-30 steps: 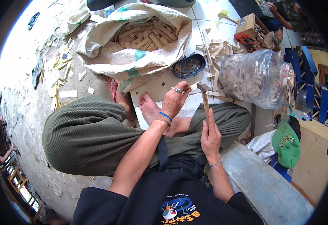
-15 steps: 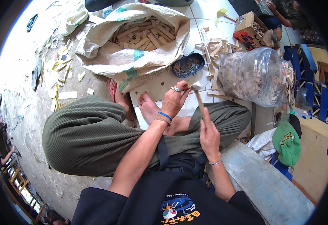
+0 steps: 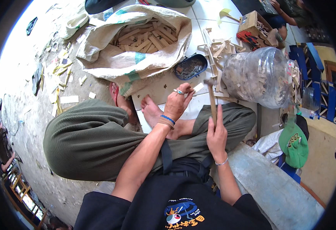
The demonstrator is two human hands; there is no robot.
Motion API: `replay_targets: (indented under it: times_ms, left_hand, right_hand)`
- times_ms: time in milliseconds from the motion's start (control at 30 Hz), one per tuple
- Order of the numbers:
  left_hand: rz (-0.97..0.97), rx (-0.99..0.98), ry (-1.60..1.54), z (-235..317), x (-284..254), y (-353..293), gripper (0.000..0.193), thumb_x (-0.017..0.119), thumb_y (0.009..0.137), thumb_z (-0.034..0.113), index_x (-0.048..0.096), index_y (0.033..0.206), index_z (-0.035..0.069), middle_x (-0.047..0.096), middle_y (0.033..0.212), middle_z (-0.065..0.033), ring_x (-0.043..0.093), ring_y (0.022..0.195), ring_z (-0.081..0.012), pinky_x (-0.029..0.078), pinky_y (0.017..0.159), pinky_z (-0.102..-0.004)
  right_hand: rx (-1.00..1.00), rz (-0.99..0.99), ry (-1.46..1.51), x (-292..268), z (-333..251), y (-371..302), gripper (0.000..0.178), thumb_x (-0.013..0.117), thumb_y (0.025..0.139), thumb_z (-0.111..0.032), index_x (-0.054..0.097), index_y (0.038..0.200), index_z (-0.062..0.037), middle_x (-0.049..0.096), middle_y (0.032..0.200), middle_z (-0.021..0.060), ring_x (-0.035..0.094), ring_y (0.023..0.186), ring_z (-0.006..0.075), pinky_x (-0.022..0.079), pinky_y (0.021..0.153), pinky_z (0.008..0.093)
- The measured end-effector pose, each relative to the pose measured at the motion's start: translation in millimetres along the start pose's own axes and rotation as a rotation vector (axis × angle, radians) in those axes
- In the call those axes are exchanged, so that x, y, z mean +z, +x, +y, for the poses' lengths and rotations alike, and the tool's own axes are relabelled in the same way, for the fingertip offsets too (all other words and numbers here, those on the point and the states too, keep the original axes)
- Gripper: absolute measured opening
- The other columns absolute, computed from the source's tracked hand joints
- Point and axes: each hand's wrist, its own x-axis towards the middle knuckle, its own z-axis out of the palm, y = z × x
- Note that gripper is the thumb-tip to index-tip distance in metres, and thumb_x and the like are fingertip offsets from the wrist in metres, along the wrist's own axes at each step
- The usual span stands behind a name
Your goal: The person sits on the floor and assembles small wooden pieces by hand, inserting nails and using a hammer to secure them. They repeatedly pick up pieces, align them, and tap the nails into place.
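My left hand (image 3: 177,101), with a ring and a blue bracelet, is closed in a pinch on a small pale wood piece (image 3: 198,87) above the white tiles. Part of that piece is hidden by my fingers. My right hand (image 3: 216,134) grips a hammer (image 3: 212,100) by its wooden handle, the forefinger stretched along it. The hammer's head stands up just right of the wood piece, apart from it. Beyond my left hand lies a blue dish (image 3: 191,66) of nails.
An open woven sack (image 3: 137,68) full of wood strips stands ahead. Small wood pieces (image 3: 223,49) lie heaped by a large clear plastic jug (image 3: 252,78). Further right are a wooden box (image 3: 249,23) and a green cap (image 3: 293,145). Another person's hand (image 3: 277,7) shows at upper right.
My right hand has swung the hammer to the right, so its head is now off the wood piece. The left hand keeps its hold in nearly the same place.
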Motion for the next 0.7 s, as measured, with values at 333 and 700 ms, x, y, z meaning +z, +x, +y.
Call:
replay_targets:
  times_ms: [333,700]
  left_hand:
    - [-0.029,0.023,0.030,-1,-1,-1,0.039,0.079,0.092,0.006,0.057,0.123,0.009,0.079,0.101,-0.0099,0.078,0.093,-0.0270,0.061,0.079,-0.0384]
    - [-0.056,-0.012,0.034,3,-4,-3,0.049,0.081,0.090,0.018,0.056,0.130,0.009,0.069,0.118,-0.0119,0.066,0.111,-0.0331,0.055,0.091,-0.0444]
  right_hand:
    - [0.361,-0.237,0.153,49,36,114,0.048,0.074,0.100,-0.039,0.070,0.126,0.0014,0.067,0.083,0.0035,0.060,0.067,0.0124,0.047,0.057,0.0313]
    - [0.482,-0.290,0.380,57,43,108,0.032,0.076,0.100,-0.032,0.070,0.108,-0.0010,0.059,0.077,-0.0038,0.048,0.064,0.0052,0.039,0.055,0.0262]
